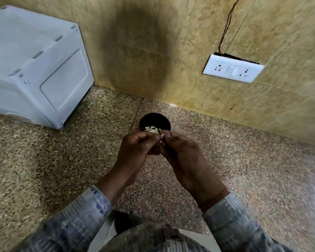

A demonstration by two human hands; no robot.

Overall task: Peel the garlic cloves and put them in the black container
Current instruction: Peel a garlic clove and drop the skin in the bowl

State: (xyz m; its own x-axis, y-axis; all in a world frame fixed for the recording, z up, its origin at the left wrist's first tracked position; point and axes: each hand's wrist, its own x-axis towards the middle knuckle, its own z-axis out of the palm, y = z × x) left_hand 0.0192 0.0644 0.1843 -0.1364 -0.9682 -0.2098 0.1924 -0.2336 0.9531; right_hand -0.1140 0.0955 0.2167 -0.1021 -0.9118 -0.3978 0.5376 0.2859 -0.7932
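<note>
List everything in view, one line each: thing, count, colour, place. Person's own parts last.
black container: one, black, on the countertop beyond the hands
garlic pieces: several, whitish, inside the container
garlic clove: one, pale, pinched between both hands
appliance: one, white, countertop's far left
socket plate: one, white, wall at right
wire: one or two strands, brown, above the plate
countertop: one, speckled brown, underneath everything
left hand: one, pinches the clove
right hand: one, pinches the clove
</note>
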